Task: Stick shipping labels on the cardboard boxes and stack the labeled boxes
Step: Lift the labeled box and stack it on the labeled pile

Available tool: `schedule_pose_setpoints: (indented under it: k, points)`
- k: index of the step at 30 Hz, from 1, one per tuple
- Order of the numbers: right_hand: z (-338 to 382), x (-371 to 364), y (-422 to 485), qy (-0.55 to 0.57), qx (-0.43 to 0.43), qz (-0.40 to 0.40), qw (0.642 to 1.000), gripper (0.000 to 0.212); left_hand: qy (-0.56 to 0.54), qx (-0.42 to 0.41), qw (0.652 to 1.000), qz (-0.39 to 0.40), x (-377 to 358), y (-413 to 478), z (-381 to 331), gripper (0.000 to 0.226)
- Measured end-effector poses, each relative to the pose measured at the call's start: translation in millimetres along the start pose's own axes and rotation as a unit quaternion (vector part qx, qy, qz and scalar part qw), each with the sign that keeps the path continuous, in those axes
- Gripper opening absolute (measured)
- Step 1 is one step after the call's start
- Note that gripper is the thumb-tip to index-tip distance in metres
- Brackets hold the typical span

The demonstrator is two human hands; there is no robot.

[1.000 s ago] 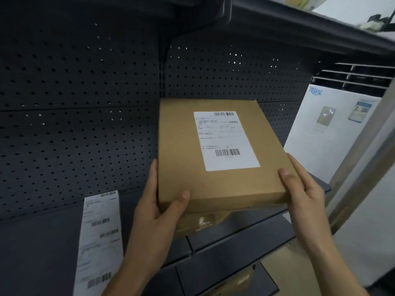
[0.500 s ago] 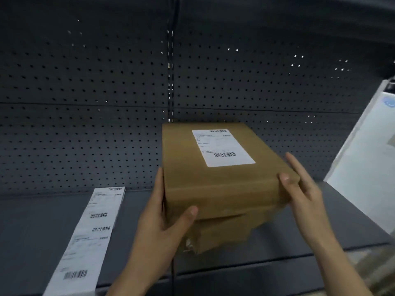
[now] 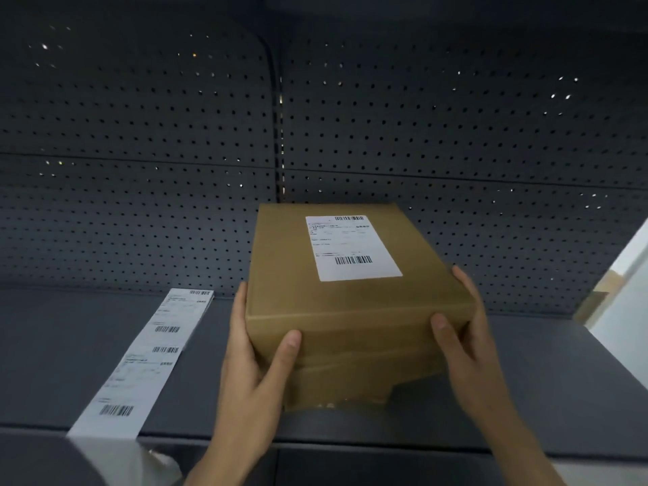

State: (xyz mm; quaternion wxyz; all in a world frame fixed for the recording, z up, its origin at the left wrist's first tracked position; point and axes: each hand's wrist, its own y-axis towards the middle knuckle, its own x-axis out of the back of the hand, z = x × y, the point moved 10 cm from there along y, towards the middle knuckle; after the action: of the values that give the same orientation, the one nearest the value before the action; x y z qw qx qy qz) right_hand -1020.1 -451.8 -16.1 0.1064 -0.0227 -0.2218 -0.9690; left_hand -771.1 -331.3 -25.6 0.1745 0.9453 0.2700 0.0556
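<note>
While both hands hold it at its near corners, the labelled cardboard box (image 3: 350,310) sits on top of a lower cardboard box (image 3: 357,384), a little right of the middle of the dark grey shelf (image 3: 547,380). The two boxes are not quite squared: the lower one's near face shows beneath the upper one and runs at a slight angle to it. Whether the upper box's full weight is down cannot be told.

The left hand (image 3: 252,373) wraps the near left corner, its thumb (image 3: 289,345) pressed flat on the near face and its fingers laid along the left side. The right hand (image 3: 466,345) takes the near right corner the same way — thumb (image 3: 443,327) on the near face, fingers reaching up the right side. Both hands are grasping the box.

A white shipping label (image 3: 352,248) is stuck on the top face, toward the far right part, with a barcode at its far edge and another at its near edge.

To the left, apart from the boxes, a strip of shipping labels (image 3: 147,359) lies flat on the shelf, running from near the perforated back panel (image 3: 140,135) to the shelf's near edge. The panel stands upright behind everything, and the stack's far end lies close to it — the gap itself is hidden.
</note>
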Motion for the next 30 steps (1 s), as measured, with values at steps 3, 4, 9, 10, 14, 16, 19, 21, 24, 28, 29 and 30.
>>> schedule_pose_setpoints:
  k: [3,4,9,10,14,16,19,21,24,28,29,30]
  points:
    - [-4,-3,0,0.01,0.001,-0.013,1.0,0.067,0.027,-0.015,0.999,-0.019,3,8,2,0.084]
    - [-4,-5,0,0.013,0.0,-0.018,1.0,0.067,0.033,-0.016,0.999,-0.021,5,12,4,0.083]
    - [1,-21,-2,0.009,0.006,-0.032,0.999,0.069,0.031,-0.017,0.999,-0.021,17,30,12,0.074]
    - [1,-25,-3,0.006,0.005,-0.033,0.999,0.069,0.027,-0.013,0.999,-0.019,20,33,14,0.071]
    - [3,-38,-3,-0.013,-0.004,-0.045,0.999,0.07,0.009,0.007,1.0,-0.002,30,46,21,0.063]
    - [6,-43,-2,-0.032,0.0,-0.053,0.998,0.066,0.006,0.006,1.0,0.001,34,53,23,0.065]
    - [9,-44,-1,-0.048,0.003,-0.063,0.997,0.067,0.005,0.009,1.0,0.011,35,56,25,0.066]
    - [6,-42,0,-0.048,0.005,-0.062,0.997,0.07,0.012,0.009,1.0,0.021,34,54,25,0.069]
    - [2,-37,3,-0.042,0.005,-0.061,0.997,0.07,0.028,0.007,0.999,0.025,31,53,24,0.072]
    - [1,-35,7,-0.027,0.007,-0.054,0.998,0.078,0.046,0.007,0.999,0.025,29,53,23,0.075]
    - [0,-35,8,-0.027,0.006,-0.052,0.998,0.075,0.047,0.007,0.999,0.022,29,53,23,0.075]
    - [0,-35,8,-0.024,0.007,-0.05,0.998,0.075,0.048,0.006,0.999,0.02,29,54,22,0.076]
